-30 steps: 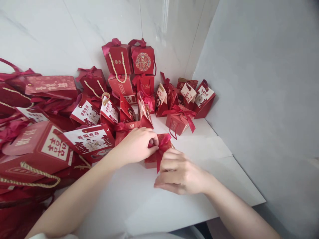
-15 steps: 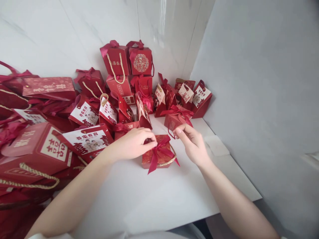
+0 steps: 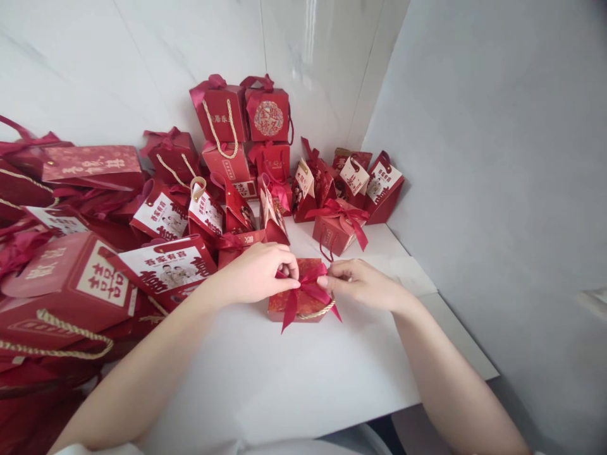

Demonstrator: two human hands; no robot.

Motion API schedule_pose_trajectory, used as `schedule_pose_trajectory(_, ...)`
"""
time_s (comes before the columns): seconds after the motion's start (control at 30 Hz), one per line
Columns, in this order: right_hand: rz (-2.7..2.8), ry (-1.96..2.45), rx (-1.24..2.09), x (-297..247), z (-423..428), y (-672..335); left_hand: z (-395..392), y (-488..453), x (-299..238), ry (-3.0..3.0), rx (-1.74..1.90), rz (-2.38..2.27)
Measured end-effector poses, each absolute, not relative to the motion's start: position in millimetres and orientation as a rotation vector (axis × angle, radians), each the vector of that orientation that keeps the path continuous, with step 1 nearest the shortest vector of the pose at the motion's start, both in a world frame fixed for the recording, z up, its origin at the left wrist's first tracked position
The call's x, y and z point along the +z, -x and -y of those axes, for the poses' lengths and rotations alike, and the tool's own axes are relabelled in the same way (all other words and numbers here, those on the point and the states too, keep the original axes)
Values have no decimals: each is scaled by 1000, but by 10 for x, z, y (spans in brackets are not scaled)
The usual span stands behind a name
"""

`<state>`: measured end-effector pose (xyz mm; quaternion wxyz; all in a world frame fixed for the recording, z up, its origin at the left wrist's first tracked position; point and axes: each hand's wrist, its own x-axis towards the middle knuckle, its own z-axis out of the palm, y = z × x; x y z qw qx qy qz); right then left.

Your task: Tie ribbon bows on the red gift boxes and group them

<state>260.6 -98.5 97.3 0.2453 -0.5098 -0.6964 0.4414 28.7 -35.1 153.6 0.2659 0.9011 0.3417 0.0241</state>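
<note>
A small red gift box [image 3: 281, 309] with a gold rope handle [image 3: 317, 313] stands on the white table in front of me. Across its top is a dark red ribbon [image 3: 310, 291] tied in a bow, its tails hanging over the near side. My left hand [image 3: 272, 272] pinches the bow's left loop between thumb and fingers. On the other side, my right hand [image 3: 358, 282] grips the right loop with thumb and curled fingers. Just behind my right hand sits another red box with a bow [image 3: 336, 230]; its dark red cord handle hangs toward me.
Many red gift boxes crowd the left, including a large box with a rope handle [image 3: 61, 287]. Several more are stacked against the marble wall [image 3: 142, 57]. A triangular box [image 3: 384, 189] stands near the grey wall [image 3: 497, 158] at right. The white table [image 3: 284, 379] ends close to my body.
My right hand has come down and left from above the table to the bow and taken its right loop. My left hand stays at the left loop.
</note>
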Motion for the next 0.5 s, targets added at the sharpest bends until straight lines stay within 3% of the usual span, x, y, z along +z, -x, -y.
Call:
schedule_pose_trajectory(0.2, 1837, 1144, 1567, 1010, 1001, -2651, 359, -283, 1535, -2460, 60, -920)
schedule_pose_trajectory(0.4, 1872, 1196, 1511, 1027, 980, -2701, 361, -287, 1539, -2460, 68, -927)
schedule_pose_trajectory(0.5, 1732, 1270, 1314, 983, 954, -2641, 358, -291, 1532, -2455, 59, -924)
